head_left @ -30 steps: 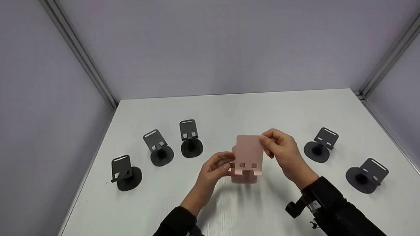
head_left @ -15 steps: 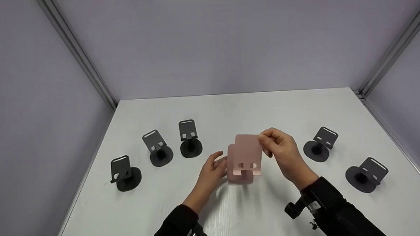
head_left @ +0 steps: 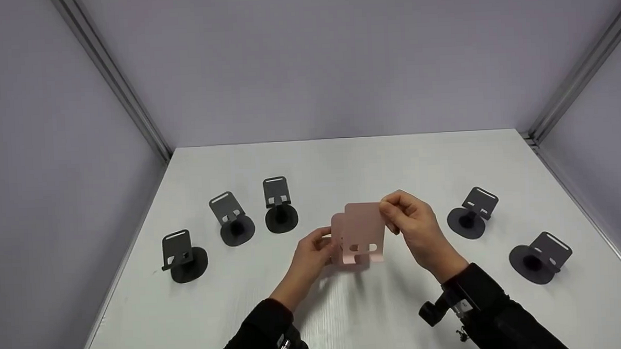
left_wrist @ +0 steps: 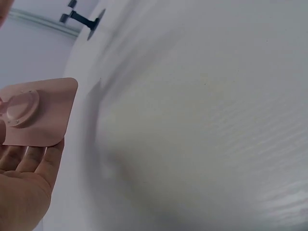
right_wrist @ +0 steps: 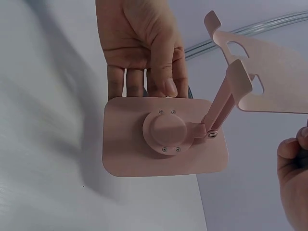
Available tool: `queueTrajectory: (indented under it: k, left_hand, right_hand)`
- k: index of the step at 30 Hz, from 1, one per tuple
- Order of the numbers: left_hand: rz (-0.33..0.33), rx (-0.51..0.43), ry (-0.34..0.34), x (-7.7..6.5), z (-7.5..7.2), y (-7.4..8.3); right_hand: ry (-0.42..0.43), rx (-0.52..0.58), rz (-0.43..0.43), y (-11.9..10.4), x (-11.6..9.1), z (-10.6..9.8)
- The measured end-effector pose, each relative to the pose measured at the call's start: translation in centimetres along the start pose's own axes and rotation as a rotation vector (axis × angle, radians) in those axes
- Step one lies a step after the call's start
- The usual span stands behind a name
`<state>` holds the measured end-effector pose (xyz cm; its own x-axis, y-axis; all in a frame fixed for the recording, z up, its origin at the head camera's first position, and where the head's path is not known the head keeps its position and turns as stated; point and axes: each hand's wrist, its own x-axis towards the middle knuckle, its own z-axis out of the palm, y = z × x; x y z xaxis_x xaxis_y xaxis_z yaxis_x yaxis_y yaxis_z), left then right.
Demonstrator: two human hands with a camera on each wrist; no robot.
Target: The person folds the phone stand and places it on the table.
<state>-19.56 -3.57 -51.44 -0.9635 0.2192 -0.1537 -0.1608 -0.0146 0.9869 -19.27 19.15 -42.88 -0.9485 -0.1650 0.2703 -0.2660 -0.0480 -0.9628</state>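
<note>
From my distant place, I see the pink stand [head_left: 362, 227] held in the air above the table [head_left: 420, 159], between my two hands. My left hand [head_left: 306, 256] pinches the base [right_wrist: 120, 139] at its edge: the thumb lies on the side of the round hub [right_wrist: 168, 130], the other fingers are behind. My right hand [head_left: 415, 225] grips the upper plate [head_left: 362, 219] by its upper right corner.

Half a second ago the left fingers were more spread; now they have drawn together at the base, and the top edge of the upper plate sits slightly lower. I judge from this that the angle of the stand is being adjusted.

I find no container in view. On the table are three dark stands [head_left: 279, 201] toward the left and two black stands [head_left: 479, 204] toward the right, all apart from the hands.
</note>
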Motion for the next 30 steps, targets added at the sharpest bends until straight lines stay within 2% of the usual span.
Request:
queueTrajectory:
  k: [4,12,16,21,26,30]
  left_hand:
    - [0.019,0.015,0.002,0.12,0.01,-0.07]
    - [0.068,0.116,0.008,0.08,-0.07,0.03]
    - [0.062,0.107,-0.023,-0.09,-0.44,0.02]
    - [0.072,0.106,-0.029,-0.25,-0.71,0.05]
    - [0.097,0.145,-0.012,-0.28,-0.5,0.04]
    - [0.142,0.193,0.021,-0.26,-0.24,0.11]
  right_hand:
    - [0.003,0.003,0.0,-0.03,-0.04,0.04]
    - [-0.004,0.005,-0.002,-0.11,-0.18,0.25]
    - [-0.001,0.013,-0.01,-0.15,-0.3,0.24]
    - [-0.013,0.009,-0.023,0.02,-0.5,0.13]
    - [-0.035,0.005,-0.032,0.05,-0.62,0.23]
    - [-0.018,0.013,-0.019,-0.09,-0.61,0.3]
